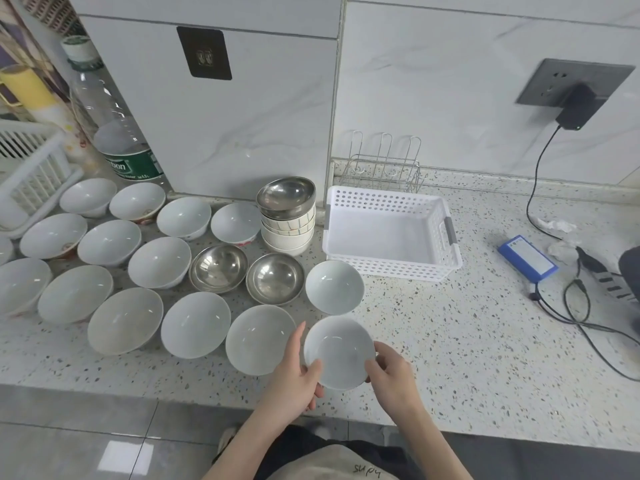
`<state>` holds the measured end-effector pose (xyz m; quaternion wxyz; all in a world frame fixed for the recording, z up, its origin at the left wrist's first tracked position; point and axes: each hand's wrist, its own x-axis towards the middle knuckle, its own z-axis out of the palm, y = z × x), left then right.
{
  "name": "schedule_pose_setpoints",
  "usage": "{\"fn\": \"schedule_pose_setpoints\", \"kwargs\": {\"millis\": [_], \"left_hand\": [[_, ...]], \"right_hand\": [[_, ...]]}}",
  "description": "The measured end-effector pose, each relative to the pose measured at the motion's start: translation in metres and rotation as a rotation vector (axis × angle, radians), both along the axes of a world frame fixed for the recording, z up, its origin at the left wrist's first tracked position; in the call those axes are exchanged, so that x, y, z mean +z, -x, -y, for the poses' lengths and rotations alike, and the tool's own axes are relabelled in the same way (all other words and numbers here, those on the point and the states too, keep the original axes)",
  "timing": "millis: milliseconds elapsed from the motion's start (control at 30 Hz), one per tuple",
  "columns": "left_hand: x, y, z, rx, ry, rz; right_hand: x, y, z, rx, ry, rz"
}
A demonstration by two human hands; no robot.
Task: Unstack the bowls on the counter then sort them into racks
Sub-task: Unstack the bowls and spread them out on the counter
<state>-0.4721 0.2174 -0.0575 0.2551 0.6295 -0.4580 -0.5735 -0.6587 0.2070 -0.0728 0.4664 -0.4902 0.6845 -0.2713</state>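
Item: small white bowl [339, 351], glazed, slippery, breakable.
Hold: left hand [294, 375] at 8 o'clock rim, right hand [391, 375] at 4, both grasping.

The held bowl [339, 351] is plain white. Two steel bowls [218, 268] shine silver. The stack [287, 226] carries thin blue stripes. The basket [391, 233] is white with grey handles. The table [467, 341] is white, speckled brown. The box [528, 258] is blue.
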Motion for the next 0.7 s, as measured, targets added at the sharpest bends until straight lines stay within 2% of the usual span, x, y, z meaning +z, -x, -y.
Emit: {"fn": "schedule_pose_setpoints", "kwargs": {"millis": [233, 700], "left_hand": [[-0.005, -0.001, -0.002, -0.068, 0.009, 0.156], [-0.009, -0.004, -0.006, -0.027, 0.023, 0.24]], "right_hand": [[-0.007, -0.002, -0.001, 0.031, -0.013, -0.03], [-0.011, -0.003, 0.001, 0.067, -0.042, -0.03]]}}
